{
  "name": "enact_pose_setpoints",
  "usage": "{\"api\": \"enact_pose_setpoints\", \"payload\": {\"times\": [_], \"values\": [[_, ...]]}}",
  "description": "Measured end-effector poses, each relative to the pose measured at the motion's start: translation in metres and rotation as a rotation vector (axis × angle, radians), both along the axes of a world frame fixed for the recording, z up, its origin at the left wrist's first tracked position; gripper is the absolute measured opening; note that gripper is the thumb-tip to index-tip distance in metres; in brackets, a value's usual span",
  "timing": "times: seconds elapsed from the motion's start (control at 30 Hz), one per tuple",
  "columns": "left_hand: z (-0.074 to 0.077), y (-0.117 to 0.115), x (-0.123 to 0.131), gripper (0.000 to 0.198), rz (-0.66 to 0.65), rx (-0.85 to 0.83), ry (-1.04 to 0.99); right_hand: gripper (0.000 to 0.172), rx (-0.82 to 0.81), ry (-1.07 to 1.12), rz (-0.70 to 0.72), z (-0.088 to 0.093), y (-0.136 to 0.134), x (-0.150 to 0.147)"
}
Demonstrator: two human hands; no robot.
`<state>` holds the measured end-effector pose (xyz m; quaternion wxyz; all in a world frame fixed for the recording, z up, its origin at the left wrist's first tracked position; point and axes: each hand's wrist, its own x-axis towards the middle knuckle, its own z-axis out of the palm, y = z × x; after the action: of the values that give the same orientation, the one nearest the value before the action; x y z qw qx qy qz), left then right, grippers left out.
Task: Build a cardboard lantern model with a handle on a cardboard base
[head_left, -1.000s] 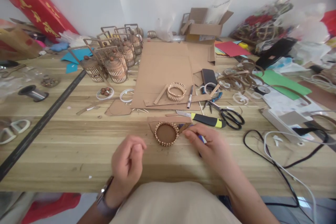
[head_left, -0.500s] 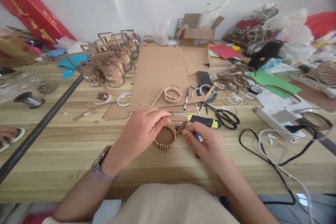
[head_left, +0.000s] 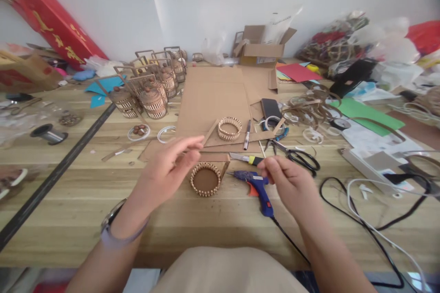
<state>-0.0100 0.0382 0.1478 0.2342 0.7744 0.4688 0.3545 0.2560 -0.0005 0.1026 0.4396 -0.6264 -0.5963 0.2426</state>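
Note:
A round woven ring with a brown base (head_left: 205,192) sits on the wooden table. From its far side a brown strip (head_left: 226,165) stands off to the right. My left hand (head_left: 163,174) hovers at the ring's left, fingers stretched out and holding nothing. To the right, my right hand (head_left: 290,183) has thumb and fingers pinched together; whatever may be between them is too small to make out. Beneath and beside it lies a blue glue gun (head_left: 259,190), nozzle pointing left. The utility knife (head_left: 240,157) lies behind, its handle partly hidden by my right hand.
A second woven ring (head_left: 229,129) and a marker (head_left: 247,135) lie on the cardboard sheet (head_left: 215,91). Black scissors (head_left: 302,159) and coiled strips (head_left: 309,105) are at right, beside cables (head_left: 347,206). Several small lidded baskets (head_left: 153,100) stand at back left.
My left hand has come off the ring and moved left. My right hand has left the brown strip and moved right, uncovering the glue gun. The view has shifted slightly.

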Motion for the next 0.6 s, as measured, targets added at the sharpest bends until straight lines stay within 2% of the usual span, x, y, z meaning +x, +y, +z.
{"api": "enact_pose_setpoints", "payload": {"times": [0.1,0.17,0.27,0.37,0.5,0.6], "values": [[-0.003,-0.001,-0.014,0.039,0.203,-0.014,-0.123,0.036,0.017,-0.04,-0.09,-0.001,0.002,0.022],[-0.008,-0.001,-0.022,0.041,0.271,-0.062,-0.159,0.033,-0.002,-0.049,-0.118,-0.001,0.004,0.029],[-0.018,-0.003,-0.03,0.044,0.185,-0.182,-0.185,0.029,-0.017,-0.048,-0.057,0.004,0.008,0.02],[-0.026,-0.003,-0.029,0.043,0.078,-0.307,-0.263,0.032,0.0,0.07,0.113,0.012,0.018,-0.003],[-0.028,-0.001,-0.024,0.045,0.024,-0.396,-0.362,0.035,-0.06,0.275,0.348,0.021,0.03,-0.03],[-0.028,0.002,-0.024,0.044,-0.004,-0.448,-0.374,0.038,-0.126,0.347,0.434,0.023,0.036,-0.04]]}}
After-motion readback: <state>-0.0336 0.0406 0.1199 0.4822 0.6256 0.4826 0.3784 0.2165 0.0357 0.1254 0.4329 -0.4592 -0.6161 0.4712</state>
